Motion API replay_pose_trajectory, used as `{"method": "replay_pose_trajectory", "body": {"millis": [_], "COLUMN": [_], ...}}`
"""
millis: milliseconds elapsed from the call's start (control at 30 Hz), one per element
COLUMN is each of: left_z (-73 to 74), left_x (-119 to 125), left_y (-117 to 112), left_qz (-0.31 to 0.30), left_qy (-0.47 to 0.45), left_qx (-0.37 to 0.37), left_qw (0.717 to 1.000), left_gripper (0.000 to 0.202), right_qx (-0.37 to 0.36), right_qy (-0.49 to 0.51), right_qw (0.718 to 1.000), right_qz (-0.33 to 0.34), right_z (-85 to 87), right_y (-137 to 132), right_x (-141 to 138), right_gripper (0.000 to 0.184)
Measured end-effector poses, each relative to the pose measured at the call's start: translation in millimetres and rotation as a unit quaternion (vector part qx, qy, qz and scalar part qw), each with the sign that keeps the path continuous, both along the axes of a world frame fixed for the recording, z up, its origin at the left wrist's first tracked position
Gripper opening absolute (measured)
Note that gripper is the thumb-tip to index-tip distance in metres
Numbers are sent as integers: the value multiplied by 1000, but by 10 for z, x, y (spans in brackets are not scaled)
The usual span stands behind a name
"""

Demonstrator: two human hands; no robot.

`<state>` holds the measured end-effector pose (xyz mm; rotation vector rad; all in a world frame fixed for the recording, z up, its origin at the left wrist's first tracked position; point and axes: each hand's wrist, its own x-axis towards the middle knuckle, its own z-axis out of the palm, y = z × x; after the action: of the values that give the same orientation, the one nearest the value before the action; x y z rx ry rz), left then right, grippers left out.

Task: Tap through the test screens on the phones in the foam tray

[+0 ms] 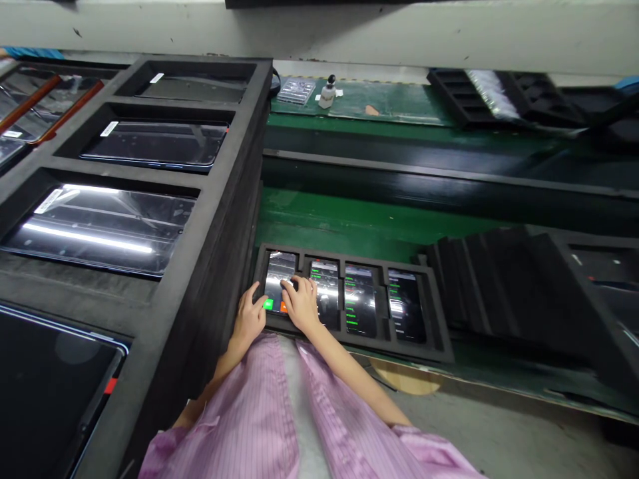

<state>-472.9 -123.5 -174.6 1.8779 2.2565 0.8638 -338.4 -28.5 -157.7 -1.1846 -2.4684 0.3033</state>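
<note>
A black foam tray (349, 344) lies on the green bench and holds several phones with lit screens. My left hand (248, 317) rests on the tray's left edge beside the leftmost phone (278, 274), fingers curled against its side. My right hand (301, 301) lies flat over that phone and the one next to it (325, 285), fingers stretched out and touching the leftmost screen. That screen shows a green and an orange button at its near end. Both forearms wear pink striped sleeves.
A tall stack of black foam trays (210, 219) with dark phones in its top pockets stands at the left, close to my left arm. Empty black trays (529, 286) lean at the right. A small white bottle (327, 92) stands on the far green belt.
</note>
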Motion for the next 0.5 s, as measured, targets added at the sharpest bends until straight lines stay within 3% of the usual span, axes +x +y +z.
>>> {"method": "replay_pose_trajectory", "body": {"millis": [300, 500], "left_z": [56, 44], "left_x": [-4, -8], "left_y": [6, 9], "left_qz": [-35, -20], "left_qy": [16, 15], "left_qx": [23, 35], "left_qw": [999, 999], "left_gripper": [32, 31], "right_qx": [7, 14], "right_qy": [21, 38], "right_qw": [1000, 999], "right_qz": [-13, -33], "right_z": [-39, -61], "right_y": [-3, 22], "right_x": [10, 28], "right_gripper": [33, 31]}}
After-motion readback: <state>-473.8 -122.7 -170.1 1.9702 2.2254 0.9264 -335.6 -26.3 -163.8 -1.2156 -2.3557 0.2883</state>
